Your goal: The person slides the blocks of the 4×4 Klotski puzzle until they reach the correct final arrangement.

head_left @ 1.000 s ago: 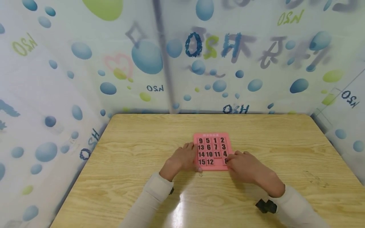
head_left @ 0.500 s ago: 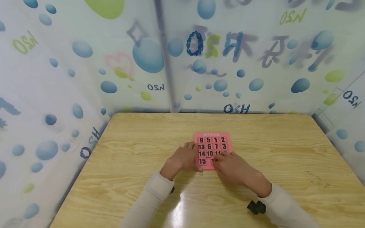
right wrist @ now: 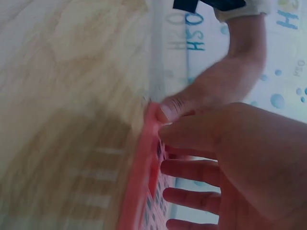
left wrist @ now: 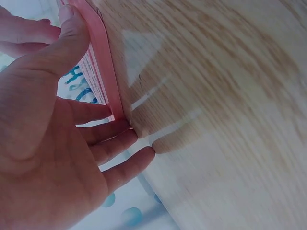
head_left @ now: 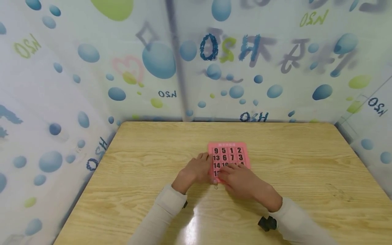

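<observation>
A pink number sliding puzzle [head_left: 227, 144] lies flat on the table, its black-numbered tiles in rows. My left hand [head_left: 197, 168] holds its left side; in the left wrist view the thumb [left wrist: 72, 28] lies on the frame's near edge and several fingertips reach down to the tabletop. Over the bottom row, my right hand [head_left: 242, 182] touches tiles beside the 15 with its fingertips and covers most of that row. Seen from the right wrist, its extended fingers [right wrist: 192, 172] meet the face of the puzzle [right wrist: 134, 191], close to the left thumb.
The wooden table [head_left: 153, 146] extends around the puzzle on all sides. Behind and at both sides hang white curtains [head_left: 196, 85] printed with blue and green drops. A black wrist device [head_left: 267, 223] sits at the right cuff.
My right hand has slid left along the bottom row, from the 8 past the 12 toward the 15. The 12 tile shifted right before going under the hand. My left hand stays put.
</observation>
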Tool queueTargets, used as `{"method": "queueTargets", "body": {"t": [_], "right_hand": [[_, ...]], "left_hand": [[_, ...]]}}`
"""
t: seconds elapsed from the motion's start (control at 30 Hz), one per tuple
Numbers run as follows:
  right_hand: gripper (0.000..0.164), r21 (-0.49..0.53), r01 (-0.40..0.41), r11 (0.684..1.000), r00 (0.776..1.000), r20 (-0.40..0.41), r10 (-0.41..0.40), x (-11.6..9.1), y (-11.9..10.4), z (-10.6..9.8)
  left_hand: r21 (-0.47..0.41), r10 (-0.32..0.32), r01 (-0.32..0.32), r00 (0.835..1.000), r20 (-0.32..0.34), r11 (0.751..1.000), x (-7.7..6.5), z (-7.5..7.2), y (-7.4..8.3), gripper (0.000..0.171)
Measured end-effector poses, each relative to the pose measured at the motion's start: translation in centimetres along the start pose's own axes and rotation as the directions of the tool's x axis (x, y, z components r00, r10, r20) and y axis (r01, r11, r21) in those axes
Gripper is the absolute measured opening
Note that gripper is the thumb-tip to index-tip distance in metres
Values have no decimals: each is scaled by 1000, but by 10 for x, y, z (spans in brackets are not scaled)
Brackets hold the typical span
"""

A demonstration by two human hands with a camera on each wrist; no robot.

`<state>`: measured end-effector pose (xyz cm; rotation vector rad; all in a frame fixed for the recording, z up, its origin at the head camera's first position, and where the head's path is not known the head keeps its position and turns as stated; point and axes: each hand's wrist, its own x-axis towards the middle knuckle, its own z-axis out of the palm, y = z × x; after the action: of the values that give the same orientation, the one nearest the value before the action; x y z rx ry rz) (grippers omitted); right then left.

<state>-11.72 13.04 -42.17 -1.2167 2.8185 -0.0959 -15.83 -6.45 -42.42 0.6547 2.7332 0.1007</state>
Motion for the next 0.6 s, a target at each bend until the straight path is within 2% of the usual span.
{"method": "queueTargets", "body": {"t": [0.13, 0.43, 0.6], "right_hand": [[30, -5, -10, 1000, 1000, 3, 10, 5, -5, 0], [25, -55, -60, 997, 997, 42, 63, -2, 4, -8], [34, -13, -49, 999, 999, 12, 49, 6, 6, -3]], "left_hand": [[10, 3, -3, 1000, -2, 1000, 1, 0, -1, 103], [-28, -12, 13, 1000, 29, 1000, 1, -3, 0, 104], [-18, -5, 5, 1000, 27, 1000, 2, -1, 0, 105]]}}
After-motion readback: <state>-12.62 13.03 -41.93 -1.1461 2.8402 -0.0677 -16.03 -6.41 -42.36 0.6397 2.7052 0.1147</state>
